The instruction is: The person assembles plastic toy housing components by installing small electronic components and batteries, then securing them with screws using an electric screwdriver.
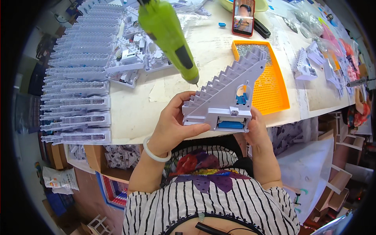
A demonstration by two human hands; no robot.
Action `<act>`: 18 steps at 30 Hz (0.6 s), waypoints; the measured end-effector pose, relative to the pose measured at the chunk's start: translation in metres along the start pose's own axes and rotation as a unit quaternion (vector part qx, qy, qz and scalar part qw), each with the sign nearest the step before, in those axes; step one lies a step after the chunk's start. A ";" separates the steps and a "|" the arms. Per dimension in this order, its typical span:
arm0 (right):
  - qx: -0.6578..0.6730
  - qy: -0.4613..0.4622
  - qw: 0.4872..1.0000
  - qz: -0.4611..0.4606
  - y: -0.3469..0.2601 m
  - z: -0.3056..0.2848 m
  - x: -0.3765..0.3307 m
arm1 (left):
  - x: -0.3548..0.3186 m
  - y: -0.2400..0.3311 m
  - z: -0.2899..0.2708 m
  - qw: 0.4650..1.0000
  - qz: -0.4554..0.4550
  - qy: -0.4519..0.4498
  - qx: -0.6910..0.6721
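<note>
Between my two hands I hold a pale lavender plastic staircase-shaped toy part (pixel 222 102) above the table's near edge. Its stepped side slopes up to the right, and blue pieces show through its openings. My left hand (pixel 175 119) grips the lower left end, thumb across the front. On the right end, my right hand (pixel 256 127) is closed round the edge, its fingers mostly hidden behind the part. A green electric screwdriver (pixel 172 43) hangs from above, its bit pointing down just over the steps; neither hand touches it.
An orange tray (pixel 274 98) holding small metal screws lies behind the part. Stacked lavender stair parts (pixel 78 94) line the left of the table, beside trays of loose pieces (pixel 129 55). Farther back stand a phone (pixel 243 17) and a black stapler-like object (pixel 261 29).
</note>
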State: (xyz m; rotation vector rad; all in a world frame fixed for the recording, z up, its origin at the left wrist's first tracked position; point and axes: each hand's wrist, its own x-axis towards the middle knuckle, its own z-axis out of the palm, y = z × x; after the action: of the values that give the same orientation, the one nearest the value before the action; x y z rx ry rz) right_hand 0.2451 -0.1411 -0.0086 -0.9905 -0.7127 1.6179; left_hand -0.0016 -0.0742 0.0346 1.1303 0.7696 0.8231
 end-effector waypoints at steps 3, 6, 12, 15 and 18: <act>0.017 0.002 1.000 -0.010 0.003 0.003 0.003 | -0.002 0.004 0.000 1.000 -0.024 0.003 -0.007; 0.026 0.002 0.999 -0.028 0.007 0.002 0.005 | -0.002 0.001 -0.002 0.999 -0.047 0.006 -0.020; 0.023 0.033 0.999 -0.023 0.018 -0.006 0.006 | 0.002 0.000 -0.003 0.999 0.015 0.021 0.029; 0.019 0.049 0.998 -0.044 0.018 0.000 0.010 | 0.003 0.001 -0.002 0.999 0.011 0.028 0.011; 0.015 0.041 0.996 -0.072 0.017 0.002 0.013 | 0.001 0.000 -0.004 0.999 -0.001 0.037 -0.008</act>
State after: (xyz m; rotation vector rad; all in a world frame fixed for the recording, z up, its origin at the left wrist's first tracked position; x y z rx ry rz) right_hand 0.2335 -0.1332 -0.0253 -0.9563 -0.6865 1.4501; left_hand -0.0045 -0.0712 0.0330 1.0898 0.8246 0.8720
